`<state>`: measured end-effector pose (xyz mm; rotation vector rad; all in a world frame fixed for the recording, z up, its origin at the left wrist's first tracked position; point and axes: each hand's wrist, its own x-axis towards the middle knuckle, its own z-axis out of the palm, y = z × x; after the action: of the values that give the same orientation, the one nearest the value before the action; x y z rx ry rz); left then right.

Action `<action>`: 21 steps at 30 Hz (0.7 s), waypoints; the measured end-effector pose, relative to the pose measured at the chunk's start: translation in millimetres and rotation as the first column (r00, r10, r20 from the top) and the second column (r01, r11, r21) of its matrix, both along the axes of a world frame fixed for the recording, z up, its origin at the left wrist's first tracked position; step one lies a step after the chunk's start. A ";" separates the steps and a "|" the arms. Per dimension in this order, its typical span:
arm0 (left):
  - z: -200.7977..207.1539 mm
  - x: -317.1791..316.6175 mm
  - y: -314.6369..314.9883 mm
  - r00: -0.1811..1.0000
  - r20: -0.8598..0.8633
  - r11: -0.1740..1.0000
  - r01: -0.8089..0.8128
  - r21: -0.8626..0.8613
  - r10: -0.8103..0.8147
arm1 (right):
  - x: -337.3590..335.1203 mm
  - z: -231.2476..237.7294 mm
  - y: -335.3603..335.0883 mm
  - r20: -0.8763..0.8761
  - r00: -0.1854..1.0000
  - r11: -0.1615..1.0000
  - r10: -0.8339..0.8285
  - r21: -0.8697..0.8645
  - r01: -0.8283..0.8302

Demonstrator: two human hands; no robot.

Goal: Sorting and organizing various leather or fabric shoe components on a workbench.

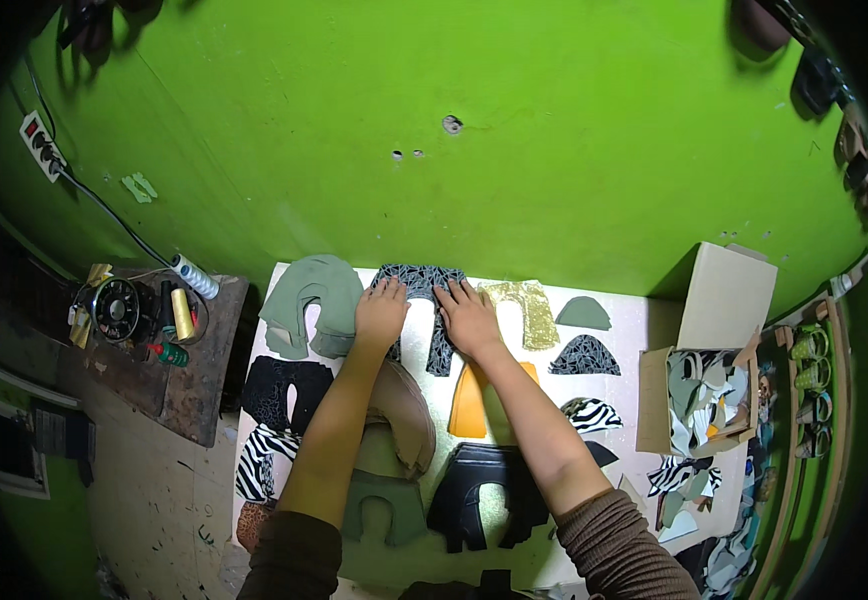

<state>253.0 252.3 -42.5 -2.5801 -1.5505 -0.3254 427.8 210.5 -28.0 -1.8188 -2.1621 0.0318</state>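
Observation:
Both hands rest on a U-shaped cut piece with a black and grey crackle pattern [420, 280] at the table's far edge. My left hand [382, 310] lies on its left side, fingers stretched forward. On the opposite arm of the U lies my right hand [469, 318], its fingers also extended and slightly spread. Left of them is a stack of green U-shaped pieces [334, 275]; a gold glittery piece [534, 310] lies just right. Nearer to me are orange pieces [470, 402], a brown stack [409, 415] and black U-shaped pieces [459, 495], partly behind my forearms.
An open cardboard box [656, 415] of scraps stands on the table's right side. Small half-round pieces [584, 357] lie before it. At left, a worn wooden bench [194, 385] carries spools and a handwheel [116, 308]. A shoe rack [829, 470] stands far right; a green wall [334, 130] rises behind.

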 end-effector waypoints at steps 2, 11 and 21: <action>20.0 12.5 -15.8 0.994 0.106 1.000 -0.014 -0.021 0.016 | 9.0 10.7 -15.7 -0.071 0.997 0.998 0.020 0.058 -0.016; 60.3 90.0 -193.6 0.848 0.530 1.000 0.013 -0.007 -0.008 | 58.9 68.8 -181.3 -0.360 0.926 0.991 -0.113 0.022 0.129; 63.9 227.4 -372.6 0.802 0.596 0.984 0.074 -0.165 0.040 | 185.8 68.5 -350.1 -0.610 0.788 0.996 -0.082 -0.027 0.083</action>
<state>480.3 -120.3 21.4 -2.7880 -1.7986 -1.1555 613.5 -139.6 40.5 -1.5997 -1.6140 0.5276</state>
